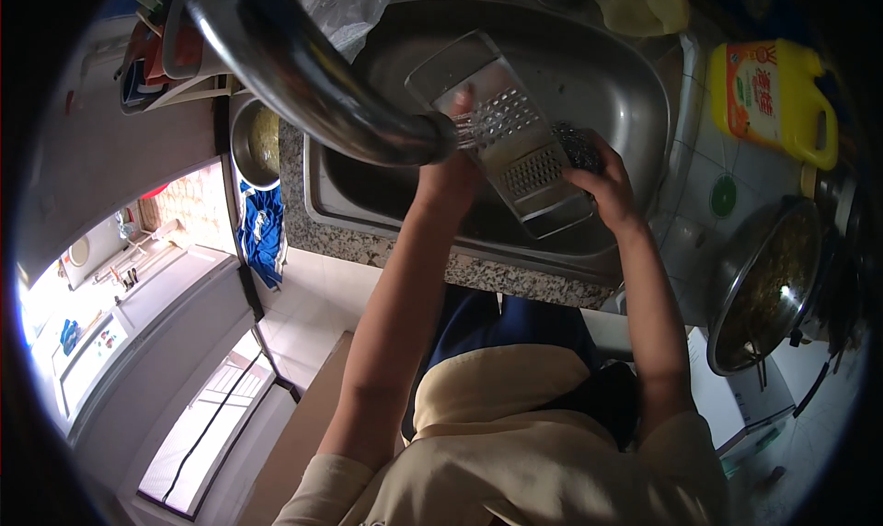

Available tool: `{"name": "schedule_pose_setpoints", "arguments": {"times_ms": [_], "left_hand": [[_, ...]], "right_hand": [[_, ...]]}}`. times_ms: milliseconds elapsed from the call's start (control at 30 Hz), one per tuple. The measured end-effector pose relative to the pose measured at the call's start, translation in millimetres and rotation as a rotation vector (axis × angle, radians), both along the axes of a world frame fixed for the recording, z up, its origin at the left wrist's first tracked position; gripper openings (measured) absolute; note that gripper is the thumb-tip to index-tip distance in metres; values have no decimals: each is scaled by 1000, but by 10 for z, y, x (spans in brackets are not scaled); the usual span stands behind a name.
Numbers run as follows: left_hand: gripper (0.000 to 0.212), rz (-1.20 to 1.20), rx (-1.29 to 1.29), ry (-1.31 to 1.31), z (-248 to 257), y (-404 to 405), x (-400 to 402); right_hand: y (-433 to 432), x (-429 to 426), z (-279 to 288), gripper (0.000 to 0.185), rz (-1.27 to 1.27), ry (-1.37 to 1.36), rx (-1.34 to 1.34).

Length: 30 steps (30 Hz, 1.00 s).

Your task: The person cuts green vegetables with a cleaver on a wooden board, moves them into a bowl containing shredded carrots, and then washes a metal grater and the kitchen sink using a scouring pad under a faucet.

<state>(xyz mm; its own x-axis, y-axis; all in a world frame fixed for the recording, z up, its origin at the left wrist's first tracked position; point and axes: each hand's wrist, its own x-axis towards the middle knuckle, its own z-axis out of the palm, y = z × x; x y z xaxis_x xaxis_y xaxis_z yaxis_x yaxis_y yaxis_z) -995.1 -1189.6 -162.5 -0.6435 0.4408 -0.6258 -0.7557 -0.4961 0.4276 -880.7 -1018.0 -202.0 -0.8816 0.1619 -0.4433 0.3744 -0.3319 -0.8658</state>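
Observation:
A flat metal grater (498,159) with a wire frame is tilted over the stainless steel sink (607,64). My left hand (450,174) grips it from the left side, with the thumb on its upper face. Part of that hand is hidden behind the end of the chrome faucet (324,78), where water seems to run onto the grater. In my right hand (610,188) is a steel wool scrubber (578,145), pressed against the grater's right edge. Coarse raised teeth and a band of smaller holes show on the grater's face.
A granite counter edge (524,282) runs between my body and the sink. To the right stand a yellow plastic jug (793,140) and a large steel basin (724,319) with food and chopsticks in it. On the left are a metal bowl (243,143) and a blue cloth (259,233).

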Motion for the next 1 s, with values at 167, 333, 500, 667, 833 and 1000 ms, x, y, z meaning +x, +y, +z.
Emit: {"name": "schedule_pose_setpoints", "arguments": {"times_ms": [167, 333, 500, 667, 833, 1000], "left_hand": [[20, -12, -217, 146, -135, -190, 0], [9, 10, -363, 219, -67, -186, 89], [25, -113, -395, 368, -103, -266, 122], [25, 2, -442, 221, 6, -174, 114], [20, 8, -483, 310, -37, -220, 125], [19, -79, -525, 386, -79, -233, 158]], "right_hand": [[83, -108, -41, 50, 27, -40, -37], [126, -159, -161, 60, 12, -92, -77], [111, -174, -237, 71, -13, -129, -135], [101, -182, -296, 72, -6, -134, -199], [72, -202, -328, 71, 2, -92, -162], [74, -207, -380, 65, -12, -107, -161]]}}
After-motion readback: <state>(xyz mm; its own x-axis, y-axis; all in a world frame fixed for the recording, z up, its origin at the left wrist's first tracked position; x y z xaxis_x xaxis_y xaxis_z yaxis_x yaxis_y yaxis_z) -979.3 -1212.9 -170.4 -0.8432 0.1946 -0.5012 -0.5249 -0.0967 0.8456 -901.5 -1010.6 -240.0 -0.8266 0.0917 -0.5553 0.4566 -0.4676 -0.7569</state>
